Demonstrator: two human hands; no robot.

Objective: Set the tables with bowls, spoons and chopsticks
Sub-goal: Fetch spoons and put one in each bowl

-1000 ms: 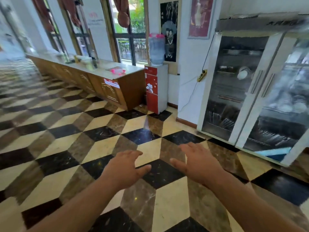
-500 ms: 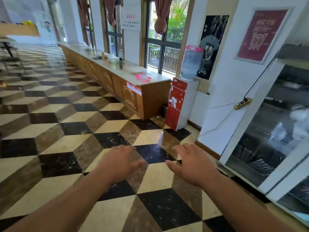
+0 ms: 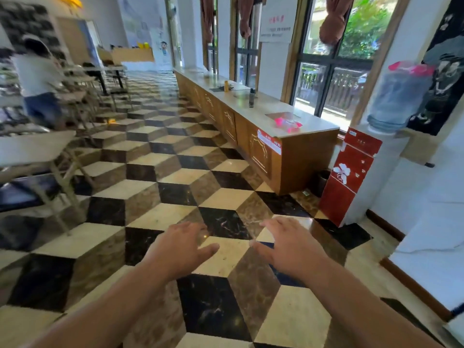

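Note:
My left hand (image 3: 179, 248) and my right hand (image 3: 288, 247) are stretched out in front of me over the patterned tile floor, palms down, fingers relaxed, and both hold nothing. A pale dining table (image 3: 32, 148) with a folding chair stands at the left edge. More tables (image 3: 105, 69) and chairs line the far left of the hall. No bowls, spoons or chopsticks show in this view.
A long wooden counter (image 3: 263, 136) runs along the windows on the right, with a bottle and pink items on top. A red water dispenser (image 3: 351, 174) stands at its near end. A person (image 3: 37, 79) stands at the far left among the tables.
The view has swung left, away from the glass-door cabinet and toward the dining hall. Tables, chairs and a person have come into view. Both hands stay held out with nothing in them.

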